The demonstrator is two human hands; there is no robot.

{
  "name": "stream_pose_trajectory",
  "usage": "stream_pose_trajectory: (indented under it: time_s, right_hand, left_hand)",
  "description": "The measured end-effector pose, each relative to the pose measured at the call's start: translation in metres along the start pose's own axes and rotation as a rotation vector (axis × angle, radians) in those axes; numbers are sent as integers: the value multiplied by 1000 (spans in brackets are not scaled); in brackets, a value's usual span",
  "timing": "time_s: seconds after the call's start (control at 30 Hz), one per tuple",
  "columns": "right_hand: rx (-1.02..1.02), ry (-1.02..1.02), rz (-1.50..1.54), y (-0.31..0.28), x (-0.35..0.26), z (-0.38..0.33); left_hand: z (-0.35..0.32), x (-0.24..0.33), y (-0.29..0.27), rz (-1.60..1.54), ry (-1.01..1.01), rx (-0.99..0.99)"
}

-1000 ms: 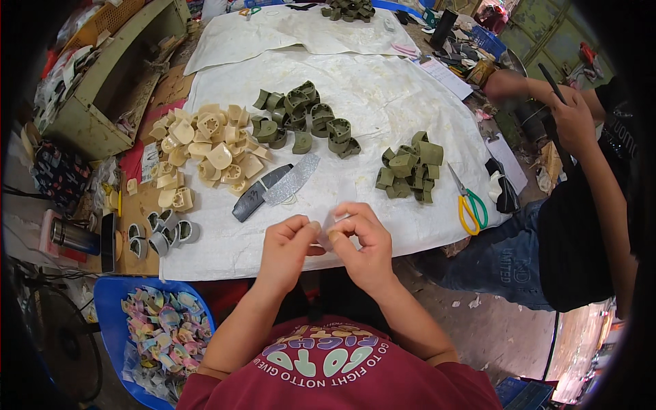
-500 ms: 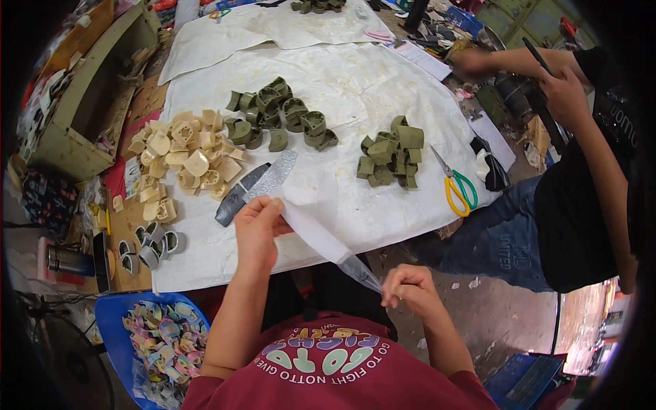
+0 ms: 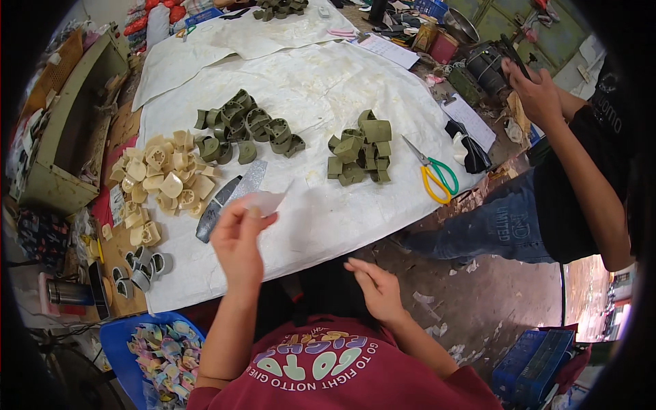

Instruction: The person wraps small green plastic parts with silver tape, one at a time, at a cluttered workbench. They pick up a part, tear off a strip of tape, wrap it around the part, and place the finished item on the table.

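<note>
Above the near edge of the table, my left hand point(image 3: 238, 242) pinches a thin white strip point(image 3: 270, 201) between thumb and fingers; part of the strip is hidden by the hand. My right hand point(image 3: 377, 290) is off the table edge, near my lap, with its fingers stretched out and nothing in them. Just beyond my left hand lies a dark grey flat piece point(image 3: 213, 213) beside a silvery textured piece point(image 3: 252, 179). To the left is a heap of cream moulded parts point(image 3: 164, 174). Olive-green curved parts form one pile point(image 3: 236, 123) at the middle and another point(image 3: 362, 150) farther right.
Scissors point(image 3: 435, 181) with yellow and green handles lie at the table's right edge. Several grey rings point(image 3: 141, 270) stand at the left corner. A blue bin point(image 3: 113, 335) of colourful pieces sits below. On the right, another person point(image 3: 567, 171) holds a dark object.
The long strip stretched between my hands has left my right hand, which is now free. Only a short white part shows at my left hand. The view has shifted slightly.
</note>
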State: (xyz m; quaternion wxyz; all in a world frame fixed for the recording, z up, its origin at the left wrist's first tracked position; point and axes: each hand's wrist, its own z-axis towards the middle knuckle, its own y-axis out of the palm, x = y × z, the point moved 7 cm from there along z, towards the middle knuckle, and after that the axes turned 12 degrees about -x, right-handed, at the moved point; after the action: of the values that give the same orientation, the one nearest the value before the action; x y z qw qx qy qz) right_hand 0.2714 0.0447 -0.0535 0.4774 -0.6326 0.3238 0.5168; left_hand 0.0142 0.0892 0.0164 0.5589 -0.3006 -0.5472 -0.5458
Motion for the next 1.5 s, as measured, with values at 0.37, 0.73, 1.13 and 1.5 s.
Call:
stream_pose_trajectory:
  time_s: [0.37,0.73,1.13,1.5]
  right_hand:
    - [-208,592,-321,-94,92,-33]
    - [15,189,1082,-43,-15,46]
    - [89,48,924,-65,-8,91]
    - [-8,33,719,-55,-6,133]
  left_hand:
    - [-30,8,70,156,159,-387]
    - [-72,1,137,472,535,-970]
    - [104,-63,120,832,20,-230]
    - [120,-58,143,1195,159,-688]
